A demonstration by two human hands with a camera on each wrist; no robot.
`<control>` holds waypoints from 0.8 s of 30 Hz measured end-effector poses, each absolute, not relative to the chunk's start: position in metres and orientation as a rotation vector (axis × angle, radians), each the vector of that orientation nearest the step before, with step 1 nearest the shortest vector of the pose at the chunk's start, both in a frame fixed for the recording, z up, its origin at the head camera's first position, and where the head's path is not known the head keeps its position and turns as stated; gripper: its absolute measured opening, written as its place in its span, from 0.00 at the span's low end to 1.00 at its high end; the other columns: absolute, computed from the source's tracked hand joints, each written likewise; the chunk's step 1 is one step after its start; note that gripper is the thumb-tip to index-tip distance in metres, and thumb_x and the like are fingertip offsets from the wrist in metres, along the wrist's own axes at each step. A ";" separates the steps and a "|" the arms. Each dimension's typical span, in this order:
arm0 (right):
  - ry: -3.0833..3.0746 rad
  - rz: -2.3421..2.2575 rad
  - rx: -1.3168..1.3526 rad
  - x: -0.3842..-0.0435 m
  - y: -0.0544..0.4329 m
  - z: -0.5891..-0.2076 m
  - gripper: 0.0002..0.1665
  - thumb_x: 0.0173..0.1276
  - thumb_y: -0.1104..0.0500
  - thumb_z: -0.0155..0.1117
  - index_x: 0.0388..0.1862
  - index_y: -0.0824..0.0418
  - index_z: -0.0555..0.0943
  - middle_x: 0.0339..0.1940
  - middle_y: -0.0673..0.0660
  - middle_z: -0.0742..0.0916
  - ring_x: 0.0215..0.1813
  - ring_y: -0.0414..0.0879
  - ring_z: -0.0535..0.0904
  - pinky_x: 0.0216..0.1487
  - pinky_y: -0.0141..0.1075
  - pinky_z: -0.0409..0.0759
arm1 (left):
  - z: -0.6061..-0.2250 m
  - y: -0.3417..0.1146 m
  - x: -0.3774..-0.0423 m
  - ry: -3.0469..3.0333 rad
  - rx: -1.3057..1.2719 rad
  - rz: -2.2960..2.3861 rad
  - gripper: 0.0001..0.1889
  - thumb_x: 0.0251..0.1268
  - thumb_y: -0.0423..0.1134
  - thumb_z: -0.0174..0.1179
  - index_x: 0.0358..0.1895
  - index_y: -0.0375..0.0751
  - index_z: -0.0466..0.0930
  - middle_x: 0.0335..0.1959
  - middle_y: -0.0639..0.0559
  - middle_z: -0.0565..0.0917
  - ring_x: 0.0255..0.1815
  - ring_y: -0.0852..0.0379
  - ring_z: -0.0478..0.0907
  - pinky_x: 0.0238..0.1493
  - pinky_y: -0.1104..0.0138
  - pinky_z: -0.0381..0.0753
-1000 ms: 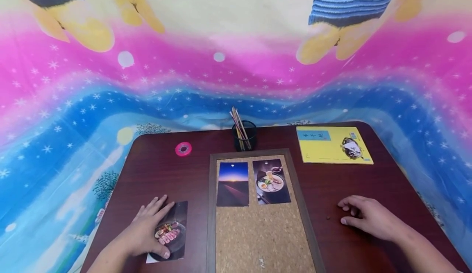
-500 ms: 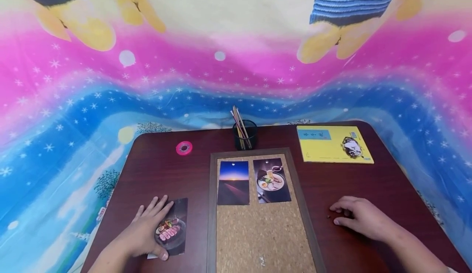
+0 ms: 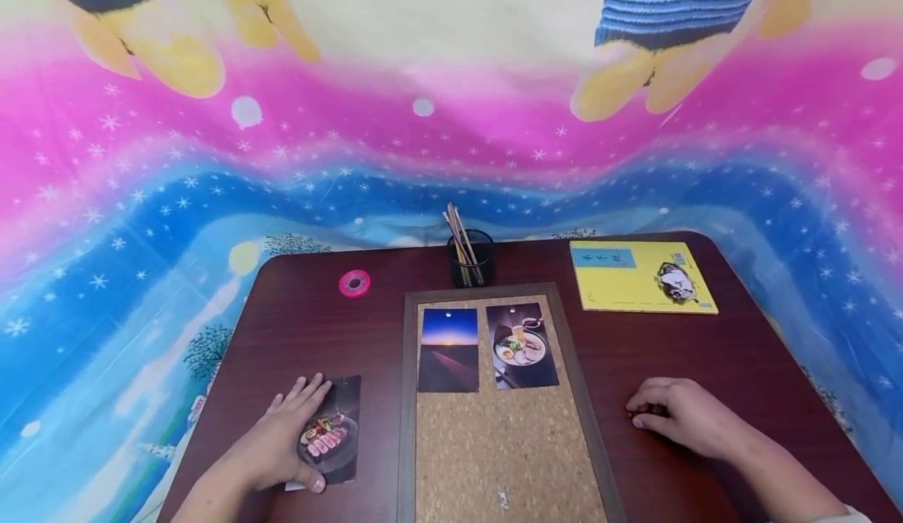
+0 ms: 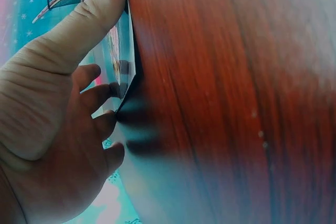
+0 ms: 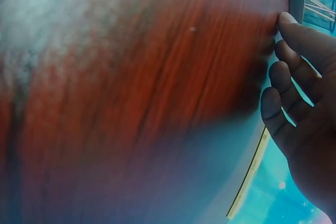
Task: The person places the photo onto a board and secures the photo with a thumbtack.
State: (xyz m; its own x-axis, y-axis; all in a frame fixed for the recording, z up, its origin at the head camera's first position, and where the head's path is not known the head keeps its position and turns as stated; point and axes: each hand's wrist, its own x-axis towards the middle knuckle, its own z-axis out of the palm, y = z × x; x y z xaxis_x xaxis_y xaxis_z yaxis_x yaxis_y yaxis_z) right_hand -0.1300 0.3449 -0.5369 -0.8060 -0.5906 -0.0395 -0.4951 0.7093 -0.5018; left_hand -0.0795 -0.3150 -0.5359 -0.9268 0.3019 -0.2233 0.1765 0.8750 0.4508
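Note:
My left hand (image 3: 271,441) lies spread over a photo of sliced meat on a dark plate (image 3: 331,444), on the table left of a cork board (image 3: 508,452). Its fingers reach along the photo's left side and its thumb touches near the bottom edge. In the left wrist view the photo's edge (image 4: 128,51) shows beside the thumb. To the right of the board, my right hand (image 3: 684,417) rests low over the table, thumb and forefinger a little apart. Their tips are around a tiny dark thing, mostly hidden and too small to identify.
Pinned to the board are a sunset photo (image 3: 448,358) and a noodle-bowl photo (image 3: 522,350). Behind it stands a black mesh cup (image 3: 471,268) with pencils. A pink tape roll (image 3: 354,283) lies back left, a yellow book (image 3: 642,284) back right.
My right hand has moved left until its fingertips meet the tiny dark thing. Under my left hand, the meat photo has slid slightly away from me.

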 end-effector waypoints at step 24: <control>2.718 -0.811 -0.833 -0.128 0.345 -0.542 0.06 0.72 0.52 0.72 0.39 0.38 0.85 0.37 0.37 0.85 0.37 0.29 0.79 0.34 0.32 0.81 | -0.530 -0.311 -0.079 2.700 0.235 0.690 0.78 0.16 0.65 0.85 0.83 0.41 0.56 0.83 0.36 0.56 0.82 0.30 0.49 0.71 0.31 0.60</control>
State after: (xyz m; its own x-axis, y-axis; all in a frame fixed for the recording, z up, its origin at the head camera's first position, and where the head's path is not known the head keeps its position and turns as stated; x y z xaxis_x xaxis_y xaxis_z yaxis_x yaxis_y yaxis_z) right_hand -0.1279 0.3452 -0.5416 -0.8254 -0.5644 -0.0159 -0.4634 0.6933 -0.5519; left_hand -0.0794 -0.3107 -0.5302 -0.9275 0.2406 -0.2860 0.0739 0.8683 0.4906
